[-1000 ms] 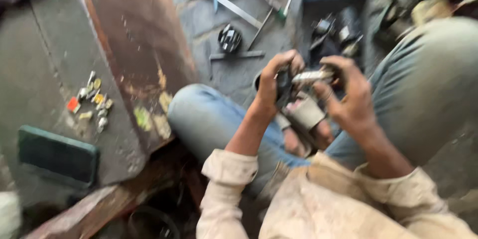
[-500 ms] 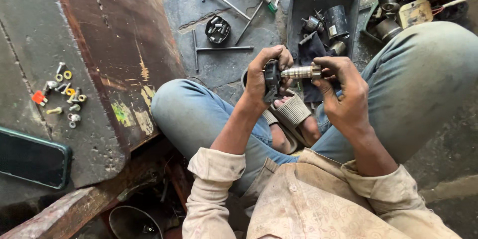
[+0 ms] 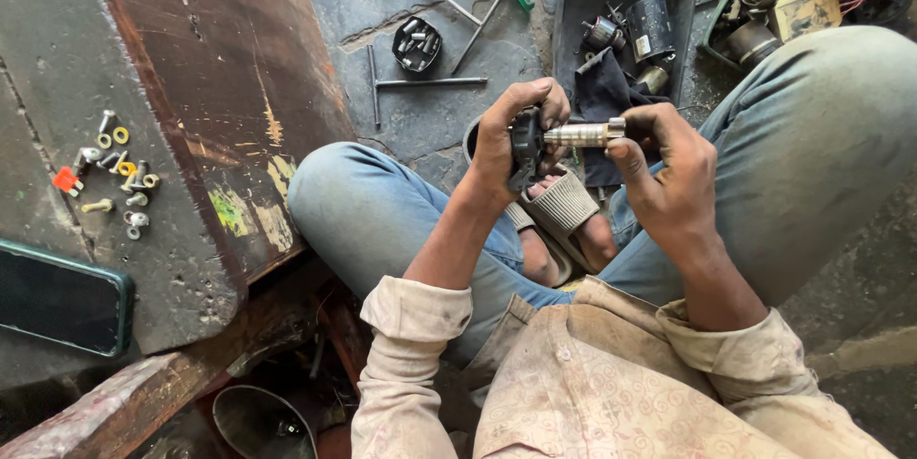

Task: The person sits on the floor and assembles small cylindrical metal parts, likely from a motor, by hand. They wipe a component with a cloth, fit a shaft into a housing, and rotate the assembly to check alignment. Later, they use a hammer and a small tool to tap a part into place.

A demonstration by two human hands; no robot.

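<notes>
I sit on the ground with knees bent. My left hand grips a black round-headed tool body held above my sandalled foot. A silver metal shaft sticks out of it to the right. My right hand holds the far end of that shaft with thumb and fingertips. Both hands sit in the middle of the view, between my jeans-clad knees.
A dark plastic tray with motor parts and a dark cloth lies beyond my hands. A T-handle wrench, a small round tub of sockets and screwdrivers lie on the stone floor. Left, several bolts and washers and a phone rest on a metal slab.
The view has steadied and shifted so the slab with bolts sits further left. My hands keep the same grip on the tool and shaft, which stay in about the same pose.
</notes>
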